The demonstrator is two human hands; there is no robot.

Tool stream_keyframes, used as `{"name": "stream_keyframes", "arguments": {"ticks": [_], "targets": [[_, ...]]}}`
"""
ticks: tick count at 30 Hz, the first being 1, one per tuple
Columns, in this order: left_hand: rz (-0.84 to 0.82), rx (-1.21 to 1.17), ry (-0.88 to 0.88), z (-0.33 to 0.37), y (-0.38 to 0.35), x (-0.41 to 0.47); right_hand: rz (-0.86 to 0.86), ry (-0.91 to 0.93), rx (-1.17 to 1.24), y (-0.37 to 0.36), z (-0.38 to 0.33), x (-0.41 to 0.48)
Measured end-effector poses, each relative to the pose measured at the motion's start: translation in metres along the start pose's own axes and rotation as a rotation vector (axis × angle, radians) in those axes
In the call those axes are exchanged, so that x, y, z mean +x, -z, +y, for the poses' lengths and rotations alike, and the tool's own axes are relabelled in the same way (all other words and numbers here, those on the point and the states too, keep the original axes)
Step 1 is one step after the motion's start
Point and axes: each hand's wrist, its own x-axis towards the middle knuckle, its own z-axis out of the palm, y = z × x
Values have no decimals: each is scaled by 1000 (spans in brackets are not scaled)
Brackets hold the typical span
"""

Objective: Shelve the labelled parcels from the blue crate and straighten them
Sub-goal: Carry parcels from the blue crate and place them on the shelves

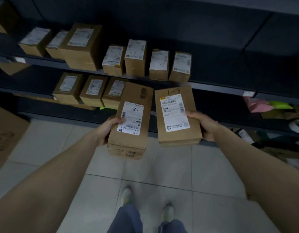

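Two labelled cartons were in hand, both in the air in front of the dark racking. The blue crate was out of view.

- left hand (pixel 105 130) gripped the 8-1 parcel (pixel 132 118) by its left edge, thumb on top touching the label; the fingers underneath were hidden.
- right hand (pixel 204 125) gripped the second parcel (pixel 177 115) by its right edge, thumb curled onto the label corner; the rest of that hand was hidden too.
- The parcels sat just beside each other without touching, labels up. The 8-1 label read upside down from here.

Step as I read it: carry to shelf, then place.

The lower row (pixel 93 91) stopped just left of the 8-1 parcel, and the upper row (pixel 159 64) had bare shelf (pixel 221 89) to its right. Either gap looked usable.

To do it well:
- Set one box at a time and keep it clear of the shelf lip.
- Slide each box in flush beside the end box.
- Put the label face outward like its neighbours, then square the front edges.
- One-handed edge grips are weak, so don't tilt the boxes.
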Motion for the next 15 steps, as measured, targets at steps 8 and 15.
{"name": "stream_keyframes", "arguments": {"ticks": [8, 15], "targets": [[-31, 55, 55, 2, 30, 109, 108, -52, 83, -4, 42, 98], [-20, 17, 22, 9, 25, 214, 158, -41, 129, 12, 50, 195]]}}
